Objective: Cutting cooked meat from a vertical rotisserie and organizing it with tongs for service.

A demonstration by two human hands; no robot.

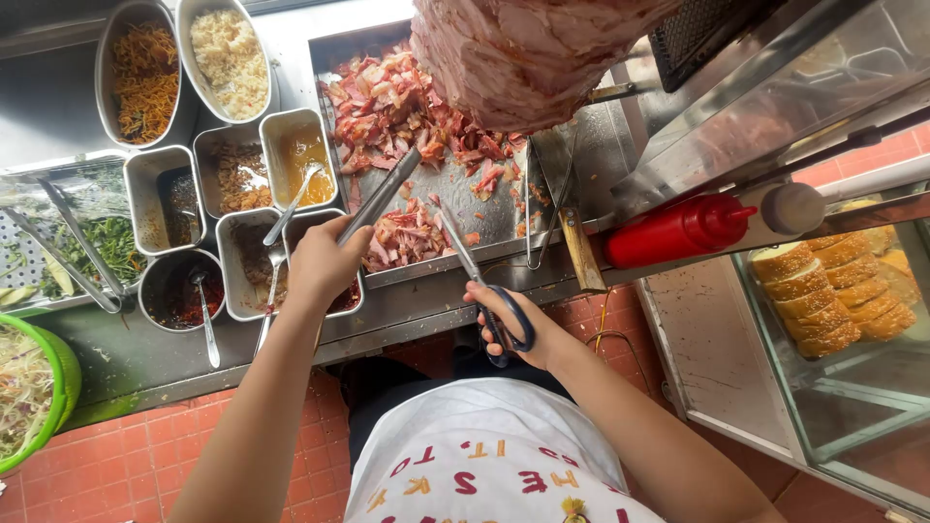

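Observation:
My left hand [323, 261] grips metal tongs [385, 192] whose tips reach into the pile of sliced pink meat [392, 111] on the steel tray [455, 189]. My right hand [513, 324] holds black-handled scissors [480, 281] by the loops; the blades point up toward a smaller heap of meat [407, 235] at the tray's near edge. A large cone of meat on a vertical spit [528, 53] hangs over the tray's right half.
Steel containers of toppings and sauces [228, 63] with spoons stand left of the tray. A green bowl of shredded cabbage [29, 387] sits far left. A red squeeze bottle [678, 230] lies on the right ledge, above a glass case of bread rolls [833, 291]. A knife [572, 228] rests on the tray's right edge.

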